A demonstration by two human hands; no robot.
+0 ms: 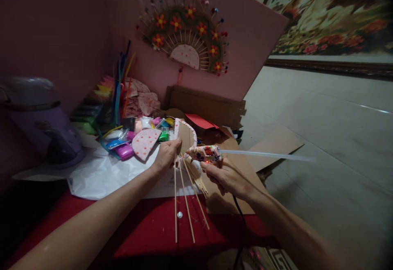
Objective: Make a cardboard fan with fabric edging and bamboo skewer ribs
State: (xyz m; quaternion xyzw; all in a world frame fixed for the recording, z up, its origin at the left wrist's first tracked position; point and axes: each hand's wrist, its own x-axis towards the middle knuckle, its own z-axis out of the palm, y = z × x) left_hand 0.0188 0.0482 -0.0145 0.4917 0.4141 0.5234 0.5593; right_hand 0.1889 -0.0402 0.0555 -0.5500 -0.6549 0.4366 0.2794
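My left hand (167, 155) grips a half-round cardboard piece (186, 137) by its straight edge, with dotted pink fabric folded over its rim. Several thin wooden sticks (184, 204) hang down from its lower part, spread apart. In my right hand (225, 176) is a glue gun (206, 155) with a floral cover, its nozzle at the cardboard beside the sticks. A long clear glue stick (267, 154) juts out of its back. Under the work lies a bundle of more sticks (198, 180). A second half-round dotted piece (145, 144) rests left of my left hand.
Bagged colored clay (124, 151) and pipe cleaners (118, 85) lie at the back left, near a purple container (43, 126). Cardboard (233, 192) lies under my right hand, and the gun's black cord (241, 212) runs off the red table (138, 229). A decorated fan (184, 55) hangs behind.
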